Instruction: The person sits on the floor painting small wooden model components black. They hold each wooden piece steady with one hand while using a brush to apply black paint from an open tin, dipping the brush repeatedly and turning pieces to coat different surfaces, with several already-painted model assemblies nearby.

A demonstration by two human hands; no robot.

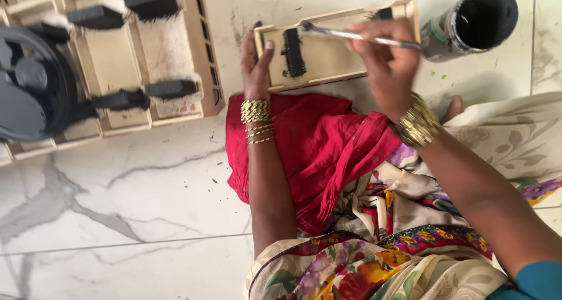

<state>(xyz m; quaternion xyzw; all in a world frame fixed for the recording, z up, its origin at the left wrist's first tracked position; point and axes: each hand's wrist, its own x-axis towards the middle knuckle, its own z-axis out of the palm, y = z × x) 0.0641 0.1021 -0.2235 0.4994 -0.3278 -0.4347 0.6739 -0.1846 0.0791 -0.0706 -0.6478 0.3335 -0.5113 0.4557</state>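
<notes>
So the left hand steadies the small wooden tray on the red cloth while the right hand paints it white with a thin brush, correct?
Not quite. The head view shows black paint, not white: a black patch sits inside the wooden tray. The rest holds: the left hand steadies the tray at its end over the red cloth, and the right hand works the thin brush.

White marble floor tiles (117, 218) with grey veining, thin grout lines, soft even daylight

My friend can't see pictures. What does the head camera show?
A person's left hand steadies a small wooden frame while the right hand brushes black paint on it with a paintbrush. A paint can lies beside it on the marble floor.
</notes>
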